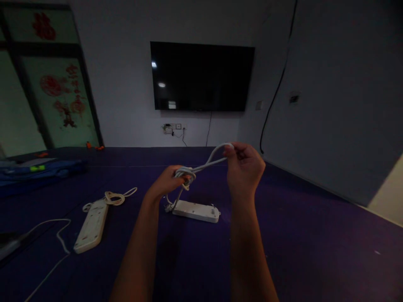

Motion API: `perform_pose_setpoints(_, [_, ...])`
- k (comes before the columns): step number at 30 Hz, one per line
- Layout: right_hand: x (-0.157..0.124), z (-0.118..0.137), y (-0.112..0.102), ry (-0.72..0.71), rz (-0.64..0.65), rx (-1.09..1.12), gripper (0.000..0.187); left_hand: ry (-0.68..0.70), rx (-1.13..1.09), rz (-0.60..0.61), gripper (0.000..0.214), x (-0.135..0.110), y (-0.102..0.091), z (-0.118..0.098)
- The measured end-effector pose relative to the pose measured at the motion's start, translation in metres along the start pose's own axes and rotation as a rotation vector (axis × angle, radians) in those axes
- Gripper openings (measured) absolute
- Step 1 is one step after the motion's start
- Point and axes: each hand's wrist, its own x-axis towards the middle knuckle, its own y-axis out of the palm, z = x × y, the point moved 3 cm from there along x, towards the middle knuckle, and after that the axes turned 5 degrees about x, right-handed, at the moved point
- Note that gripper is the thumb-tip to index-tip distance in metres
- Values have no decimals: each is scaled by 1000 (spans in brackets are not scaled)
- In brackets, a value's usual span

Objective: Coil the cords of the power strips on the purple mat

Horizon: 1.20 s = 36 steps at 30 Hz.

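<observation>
A white power strip lies on the purple floor mat between my forearms. Its white cord rises from the strip's left end into a bundle with several turns. My left hand is closed around that bundle, with its fingertips partly hidden behind the turns. To the right and a little higher, my right hand pinches the end of a cord loop between thumb and fingers. The loop stretches across the gap between both hands. The plug appears beside the strip's left end.
Left of me lies a second power strip with its cord knotted on top. A thin white cable runs near it. Blue fabric lies farther left. A television hangs on the far wall.
</observation>
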Motion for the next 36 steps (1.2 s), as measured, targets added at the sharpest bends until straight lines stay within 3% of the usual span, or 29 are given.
perform_pose_setpoints(6, [-2, -32, 7, 267, 44, 183, 23, -75, -3, -29, 15, -7, -8, -2])
perform_pose_setpoints(10, [-11, -46, 21, 439, -5, 316, 25, -67, -151, 113, 39, -13, -6, -7])
perform_pose_setpoints(13, [-14, -52, 26, 477, -51, 380, 22, -48, -171, 200, 46, -14, 0, -15])
perform_pose_setpoints(18, [-9, -47, 21, 365, -50, 376, 17, -49, 2, 207, 28, -9, 12, -23])
perform_pose_setpoints(20, [-5, -38, 16, 276, -14, 329, 17, -58, 30, 191, 30, -5, 14, -21])
perform_pose_setpoints(28, [-7, -6, 15, -13, 111, 218, 11, -131, -72, 51, 27, 7, 13, 9])
perform_pose_setpoints(33, [-9, 10, 17, -87, 185, 266, 12, -32, -195, -92, 22, 11, 10, 11])
perform_pose_setpoints(36, [-4, 5, 15, -39, 328, 274, 24, -44, -403, -286, 24, 11, -6, 14])
